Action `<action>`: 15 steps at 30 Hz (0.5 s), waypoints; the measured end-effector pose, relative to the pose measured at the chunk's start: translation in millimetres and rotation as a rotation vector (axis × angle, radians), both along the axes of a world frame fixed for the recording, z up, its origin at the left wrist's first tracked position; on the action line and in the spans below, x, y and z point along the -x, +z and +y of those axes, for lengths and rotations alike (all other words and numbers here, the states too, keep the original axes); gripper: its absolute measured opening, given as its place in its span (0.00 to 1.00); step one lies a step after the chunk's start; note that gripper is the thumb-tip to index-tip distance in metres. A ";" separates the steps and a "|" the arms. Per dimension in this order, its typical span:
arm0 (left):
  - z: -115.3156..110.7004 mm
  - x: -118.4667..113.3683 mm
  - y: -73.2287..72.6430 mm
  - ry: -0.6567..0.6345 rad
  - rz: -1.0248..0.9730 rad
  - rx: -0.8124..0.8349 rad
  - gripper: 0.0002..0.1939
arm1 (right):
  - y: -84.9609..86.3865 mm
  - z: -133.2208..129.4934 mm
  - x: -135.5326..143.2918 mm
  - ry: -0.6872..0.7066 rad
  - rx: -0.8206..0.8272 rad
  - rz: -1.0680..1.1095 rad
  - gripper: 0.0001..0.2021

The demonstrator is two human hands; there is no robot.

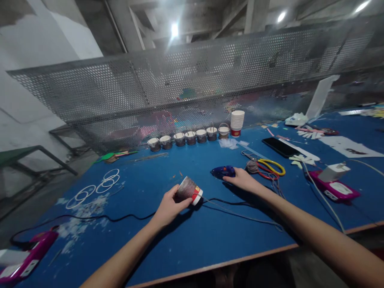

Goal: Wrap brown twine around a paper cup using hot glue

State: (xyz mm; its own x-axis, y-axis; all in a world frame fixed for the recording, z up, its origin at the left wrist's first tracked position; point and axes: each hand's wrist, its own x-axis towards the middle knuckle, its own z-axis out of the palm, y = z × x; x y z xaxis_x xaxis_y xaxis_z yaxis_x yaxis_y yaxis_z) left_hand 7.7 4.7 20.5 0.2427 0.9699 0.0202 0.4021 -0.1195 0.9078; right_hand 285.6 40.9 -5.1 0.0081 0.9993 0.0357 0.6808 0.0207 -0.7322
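Note:
My left hand (170,206) grips a paper cup (197,195) tilted on its side above the table. Grey yarn is wound round much of the cup, leaving a red and white band bare at one end. A loose strand of yarn (240,216) trails from it to the right across the blue tabletop. In my right hand (242,180) is a small blue glue gun (223,172), its tip pointing left. Just beyond that hand lie a ball of grey yarn (253,166) and yellow-and-red-handled scissors (271,166).
Several wrapped cups (191,138) line the back, beside a stack of white paper cups (237,121). White rings (108,181) lie at left. A black cord (120,219) crosses the table. Magenta power strips (337,188) sit at both sides, with a phone (280,147) at right.

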 end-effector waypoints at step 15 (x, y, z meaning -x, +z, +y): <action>14.7 8.5 4.8 0.177 0.141 -0.198 0.12 | 23.0 -36.4 45.7 0.238 -0.127 0.443 0.09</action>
State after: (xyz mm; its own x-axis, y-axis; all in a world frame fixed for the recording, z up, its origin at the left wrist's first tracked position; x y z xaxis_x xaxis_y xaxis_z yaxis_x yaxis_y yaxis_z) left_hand -0.8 19.4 25.3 0.0838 0.9779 0.1916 0.5527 -0.2056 0.8076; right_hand 239.9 4.5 17.9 -0.1774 0.9633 0.2015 0.2713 0.2447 -0.9309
